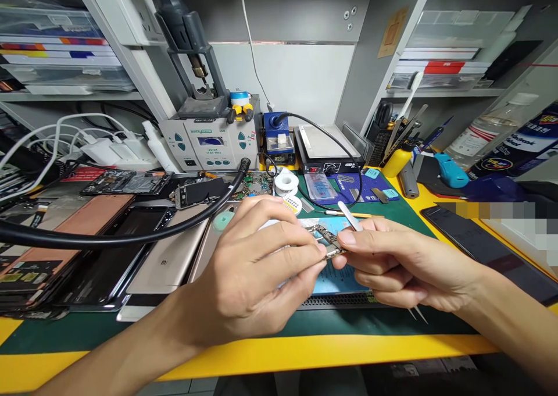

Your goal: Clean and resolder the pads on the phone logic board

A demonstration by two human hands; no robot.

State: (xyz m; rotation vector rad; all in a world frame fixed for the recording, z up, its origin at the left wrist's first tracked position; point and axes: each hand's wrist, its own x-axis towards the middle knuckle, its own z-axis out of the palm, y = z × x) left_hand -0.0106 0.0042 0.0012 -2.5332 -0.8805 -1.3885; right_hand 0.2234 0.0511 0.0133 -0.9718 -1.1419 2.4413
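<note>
A small phone circuit board [330,236] is held up over the work mat, with dark and silvery parts on it. My left hand [257,262] pinches its left side with the fingertips, and the fingers cover part of the board. My right hand [392,256] grips the right end between thumb and fingers. Tucked in that same hand is a pair of metal tweezers [349,214]; the blunt end rises above the thumb and the thin tips point down below the fingers. Beneath the board lies a light blue pad [335,281], partly hidden by both hands.
Phone parts and a gold phone back [168,262] lie at left, crossed by a thick black hose [183,228]. Behind stand a hot-air station [211,143], solder spool [286,182] and heating plate [326,146]. A dark phone [483,250] lies right.
</note>
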